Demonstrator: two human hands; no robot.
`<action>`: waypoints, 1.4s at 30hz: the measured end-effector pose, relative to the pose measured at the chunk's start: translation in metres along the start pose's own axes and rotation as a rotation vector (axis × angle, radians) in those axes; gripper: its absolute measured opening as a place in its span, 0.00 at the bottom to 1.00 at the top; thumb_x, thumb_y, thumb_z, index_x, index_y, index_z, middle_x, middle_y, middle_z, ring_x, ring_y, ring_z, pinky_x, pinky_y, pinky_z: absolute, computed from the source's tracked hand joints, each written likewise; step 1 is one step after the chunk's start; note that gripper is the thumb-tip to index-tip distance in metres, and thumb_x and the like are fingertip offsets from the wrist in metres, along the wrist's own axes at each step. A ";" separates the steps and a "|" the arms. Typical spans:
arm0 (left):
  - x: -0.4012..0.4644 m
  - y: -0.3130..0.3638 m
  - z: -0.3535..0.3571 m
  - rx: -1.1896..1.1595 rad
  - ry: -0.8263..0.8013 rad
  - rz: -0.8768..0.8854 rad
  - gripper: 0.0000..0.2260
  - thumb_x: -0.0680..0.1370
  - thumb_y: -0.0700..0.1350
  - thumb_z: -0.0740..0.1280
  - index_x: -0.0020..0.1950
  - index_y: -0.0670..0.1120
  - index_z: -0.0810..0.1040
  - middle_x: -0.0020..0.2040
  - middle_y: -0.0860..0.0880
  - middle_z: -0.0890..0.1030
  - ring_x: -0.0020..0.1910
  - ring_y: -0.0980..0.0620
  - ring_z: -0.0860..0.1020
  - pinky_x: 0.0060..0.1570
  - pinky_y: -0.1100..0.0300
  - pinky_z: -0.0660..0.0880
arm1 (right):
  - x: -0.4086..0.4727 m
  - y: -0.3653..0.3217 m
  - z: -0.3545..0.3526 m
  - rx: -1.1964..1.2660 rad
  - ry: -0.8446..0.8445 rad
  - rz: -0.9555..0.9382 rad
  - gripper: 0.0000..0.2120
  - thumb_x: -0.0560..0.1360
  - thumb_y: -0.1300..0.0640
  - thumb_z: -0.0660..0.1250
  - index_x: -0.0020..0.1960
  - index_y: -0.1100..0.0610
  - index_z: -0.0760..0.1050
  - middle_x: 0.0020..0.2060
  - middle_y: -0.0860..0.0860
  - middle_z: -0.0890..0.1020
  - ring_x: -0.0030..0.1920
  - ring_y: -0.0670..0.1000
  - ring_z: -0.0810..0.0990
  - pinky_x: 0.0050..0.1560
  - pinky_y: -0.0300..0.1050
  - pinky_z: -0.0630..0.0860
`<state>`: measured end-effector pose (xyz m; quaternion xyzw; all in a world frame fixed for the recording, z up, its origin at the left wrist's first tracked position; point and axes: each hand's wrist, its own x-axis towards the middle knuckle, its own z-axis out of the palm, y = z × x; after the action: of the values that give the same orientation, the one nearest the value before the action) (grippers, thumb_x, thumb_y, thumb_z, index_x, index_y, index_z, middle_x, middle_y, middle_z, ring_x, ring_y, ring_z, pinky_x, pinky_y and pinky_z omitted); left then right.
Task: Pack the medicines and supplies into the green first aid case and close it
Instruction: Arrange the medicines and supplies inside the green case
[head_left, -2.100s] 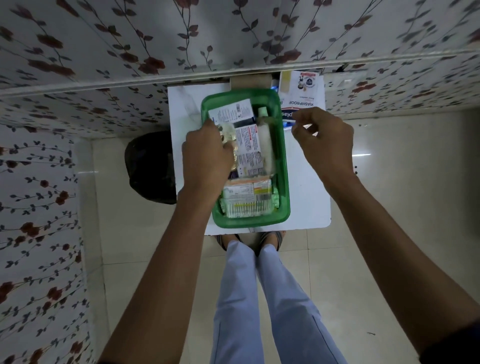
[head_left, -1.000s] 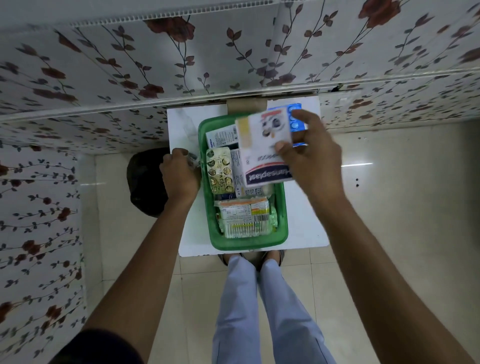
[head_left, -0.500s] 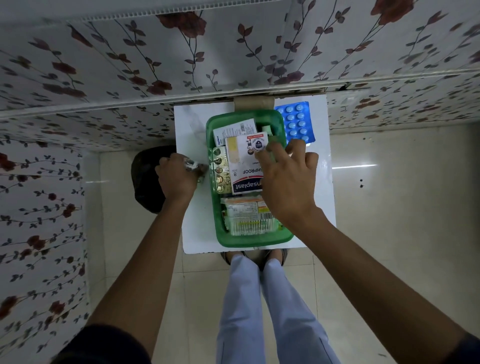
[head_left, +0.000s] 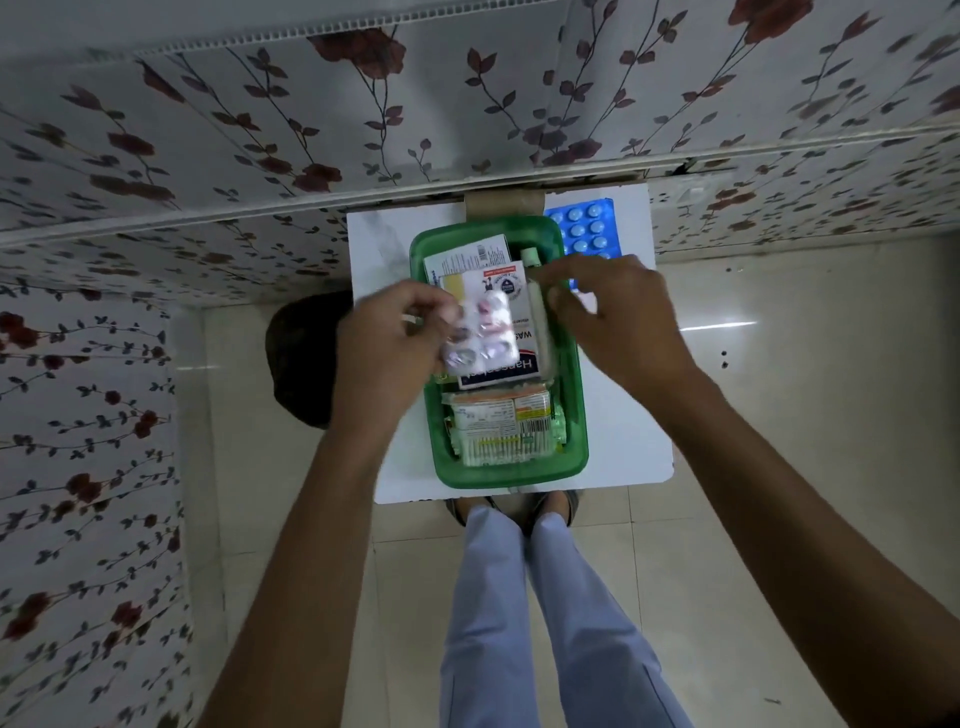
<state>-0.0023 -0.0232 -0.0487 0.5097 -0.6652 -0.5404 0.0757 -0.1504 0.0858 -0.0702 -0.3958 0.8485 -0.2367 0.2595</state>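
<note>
Since half a second ago the left hand (head_left: 387, 358) has come off the table's left edge and swung over the case, and the right hand (head_left: 615, 317) has let go of the plaster box and slid toward the right rim.

One white table (head_left: 631, 436) stands against the floral wall, and one green first aid case (head_left: 574, 410) sits open in the middle of it, long side running from the near edge to the far edge, lid not on. It's a translucent green tub with rounded corners, already well filled.

Inside, one white plaster box (head_left: 522, 358) lies flat across the middle, one white carton (head_left: 467, 257) peeks out beyond it at the far end, one pale tube (head_left: 537, 312) runs along the right wall, and one clear pack of cotton swabs (head_left: 501, 428) fills the near end.

Left hand is pinched shut on one silvery blister strip (head_left: 483, 335), holding it over the plaster box. Right hand hovers with fingers curled and empty, beside the tube.

One blue blister pack (head_left: 589, 228) waits outside at the far right corner of the table.
</note>
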 end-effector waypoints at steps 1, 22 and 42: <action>-0.005 0.000 0.011 0.057 -0.078 0.018 0.07 0.75 0.38 0.66 0.41 0.49 0.78 0.38 0.54 0.80 0.28 0.65 0.79 0.32 0.65 0.79 | -0.005 0.005 -0.006 0.062 0.061 0.030 0.11 0.76 0.58 0.62 0.56 0.52 0.79 0.49 0.47 0.82 0.49 0.52 0.77 0.38 0.33 0.66; 0.007 -0.010 0.036 0.211 0.050 0.306 0.08 0.77 0.47 0.63 0.45 0.44 0.79 0.23 0.54 0.68 0.23 0.56 0.67 0.26 0.64 0.61 | 0.062 0.054 0.035 -0.047 -0.016 0.557 0.34 0.69 0.43 0.69 0.64 0.63 0.63 0.61 0.62 0.72 0.61 0.63 0.72 0.58 0.53 0.71; 0.005 0.011 0.064 -0.311 -0.204 -0.045 0.10 0.79 0.49 0.60 0.55 0.48 0.76 0.51 0.50 0.81 0.47 0.51 0.82 0.47 0.56 0.79 | -0.021 0.029 -0.029 1.187 0.038 0.586 0.15 0.72 0.69 0.66 0.58 0.61 0.73 0.49 0.53 0.82 0.46 0.50 0.82 0.39 0.37 0.81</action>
<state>-0.0531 0.0129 -0.0683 0.4489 -0.5663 -0.6873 0.0736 -0.1732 0.1246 -0.0604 0.0659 0.6512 -0.5906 0.4720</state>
